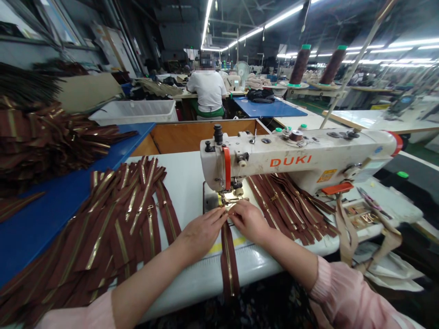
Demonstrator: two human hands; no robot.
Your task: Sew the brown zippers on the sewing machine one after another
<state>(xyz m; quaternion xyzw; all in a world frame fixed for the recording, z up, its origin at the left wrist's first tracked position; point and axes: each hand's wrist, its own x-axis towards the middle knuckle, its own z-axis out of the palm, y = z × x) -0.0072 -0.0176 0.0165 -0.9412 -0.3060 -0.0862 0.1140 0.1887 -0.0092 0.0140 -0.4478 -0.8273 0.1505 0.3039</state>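
A brown zipper [229, 260] with gold teeth runs from under the sewing machine [274, 155] toward me, its near end hanging over the table's front edge. Beside the needle area, my left hand [206, 228] has its fingers closed on the zipper's far end. My right hand [248, 220] pinches the same end from the other side, its fingertips almost meeting the left ones. The presser foot [236, 186] is just beyond my fingers, lit by the machine lamp. What exactly lies between the fingertips is partly hidden.
Loose brown zippers [113, 228] cover the left of the table; another row [291, 208] lies right of the needle. More are heaped on a blue table [44, 237]. A small-parts tray [363, 214] and scissors [373, 201] sit right. A person [207, 89] sits ahead.
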